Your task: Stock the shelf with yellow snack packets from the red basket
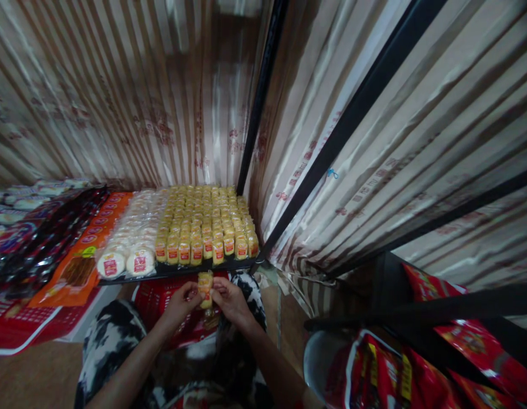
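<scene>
Both my hands hold one small yellow snack packet (205, 285) with a red label, upright, just in front of a low black shelf (178, 271). My left hand (181, 303) pinches its left side; my right hand (230, 299) grips its right side. On the shelf stand several rows of the same yellow packets (206, 221). To their left lie rows of round white wrapped cakes (131, 241) with red labels. My knees in black-and-white patterned trousers (112, 335) sit below my hands.
Orange flat packs (82, 255) and dark glossy packs (42, 233) lie left of the shelf. A red crate (155, 304) sits under my hands. Red snack bags (387, 369) hang on a black rack at lower right. Striped plastic sheeting (131, 96) and black poles (263, 85) enclose the back.
</scene>
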Tool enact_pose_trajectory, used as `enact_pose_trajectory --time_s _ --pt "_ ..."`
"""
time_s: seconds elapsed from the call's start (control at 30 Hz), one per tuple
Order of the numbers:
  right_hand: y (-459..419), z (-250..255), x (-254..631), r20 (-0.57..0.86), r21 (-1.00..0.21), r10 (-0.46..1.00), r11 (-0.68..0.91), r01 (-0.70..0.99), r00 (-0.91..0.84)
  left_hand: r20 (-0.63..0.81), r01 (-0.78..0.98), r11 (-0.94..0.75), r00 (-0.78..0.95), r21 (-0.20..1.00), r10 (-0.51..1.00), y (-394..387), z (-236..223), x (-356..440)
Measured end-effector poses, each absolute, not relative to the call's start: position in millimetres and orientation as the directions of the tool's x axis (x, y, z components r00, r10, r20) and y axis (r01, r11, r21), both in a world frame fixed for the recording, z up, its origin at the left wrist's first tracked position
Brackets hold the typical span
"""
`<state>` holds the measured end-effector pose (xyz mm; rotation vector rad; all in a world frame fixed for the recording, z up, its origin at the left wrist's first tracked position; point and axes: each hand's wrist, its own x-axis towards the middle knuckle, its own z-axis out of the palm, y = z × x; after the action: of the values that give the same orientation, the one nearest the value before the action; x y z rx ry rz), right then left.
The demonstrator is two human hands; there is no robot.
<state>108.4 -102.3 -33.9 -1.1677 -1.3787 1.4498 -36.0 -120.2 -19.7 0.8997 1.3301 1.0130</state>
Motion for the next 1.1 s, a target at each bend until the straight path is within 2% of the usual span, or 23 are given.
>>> enact_pose_trajectory --time_s 0.17,0.3,0.43,0.63,0.73,0.9,1.1 --pt "-95.0 -35.7 110.7 -0.052 -0.995 0.964 -0.028 0.093 -0.261 -0.289 -0.051 0.288 -0.015 0.956 0.957 -116.3 -16.6 -31.9" --pt "-93.3 -42.9 114.2 0.01 -0.988 1.0 0.014 0.155 -0.025 -0.202 0.054 0.212 -0.145 0.976 0.969 -112.9 -19.8 -23.5" --pt "-97.9 -41.3 123.0 0.153 -0.951 0.98 0.112 0.289 0.125 -0.11 0.189 0.144 -0.18 0.971 0.978 -100.0 -19.6 -3.6" --pt "-99.7 -31.5 135.8 0.346 -0.819 0.924 0.213 0.533 0.163 0.055 0.413 0.025 -0.181 0.91 0.982 -71.8 -15.9 32.9" --pt "-94.9 -33.4 138.2 0.352 -0.797 0.922 0.207 0.567 0.159 0.102 0.499 -0.023 -0.131 0.866 0.986 -62.0 -13.9 40.1" --pt "-87.8 -42.3 135.7 0.322 -0.819 0.94 0.214 0.532 0.117 0.117 0.65 -0.027 -0.095 0.76 0.989 -51.9 -17.5 39.3" --pt "-84.2 -50.8 131.5 0.321 -0.827 0.937 0.207 0.522 0.138 0.189 0.698 -0.101 -0.051 0.709 0.981 -46.5 -29.6 41.1"
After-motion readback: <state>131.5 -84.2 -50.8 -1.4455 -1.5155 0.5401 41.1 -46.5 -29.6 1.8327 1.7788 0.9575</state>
